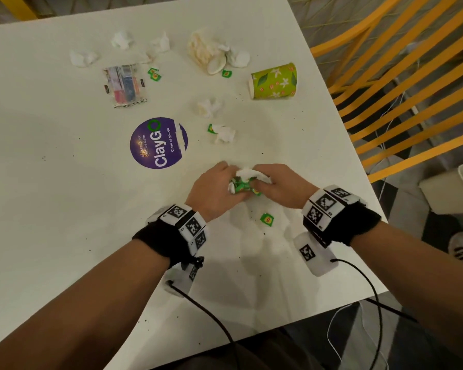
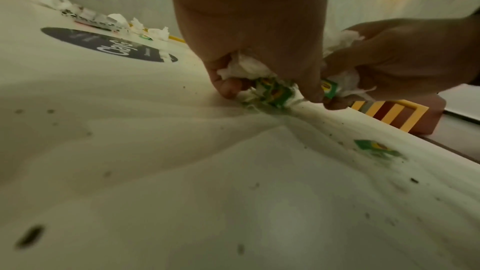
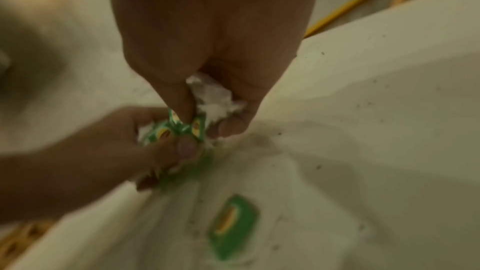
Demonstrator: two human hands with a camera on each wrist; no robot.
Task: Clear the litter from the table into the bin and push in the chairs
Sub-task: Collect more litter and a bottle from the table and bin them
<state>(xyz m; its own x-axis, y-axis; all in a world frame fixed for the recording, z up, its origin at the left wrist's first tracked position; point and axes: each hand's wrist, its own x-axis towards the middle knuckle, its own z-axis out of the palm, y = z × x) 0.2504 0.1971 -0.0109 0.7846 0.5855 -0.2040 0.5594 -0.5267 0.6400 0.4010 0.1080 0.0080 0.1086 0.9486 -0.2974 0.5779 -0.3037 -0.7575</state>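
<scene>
Both my hands meet over the white table (image 1: 64,209) near its right front edge. My left hand (image 1: 217,184) and right hand (image 1: 271,182) together grip a wad of white tissue and green tea tags (image 1: 242,181). From the left wrist, my left hand (image 2: 259,48) pinches the wad (image 2: 249,68) just above the tabletop. In the right wrist view my right hand (image 3: 213,52) holds its tissue end (image 3: 213,98). One loose green tea tag (image 1: 267,219) lies between my wrists. A green paper cup (image 1: 274,81) lies on its side farther back. No bin is in view.
Crumpled tissues (image 1: 83,57), a squashed pale cup (image 1: 206,53), small green tags (image 1: 153,74) and a clear plastic packet (image 1: 125,85) litter the far half. A purple round sticker (image 1: 158,142) marks the middle. A yellow slatted chair (image 1: 398,89) stands off the right edge.
</scene>
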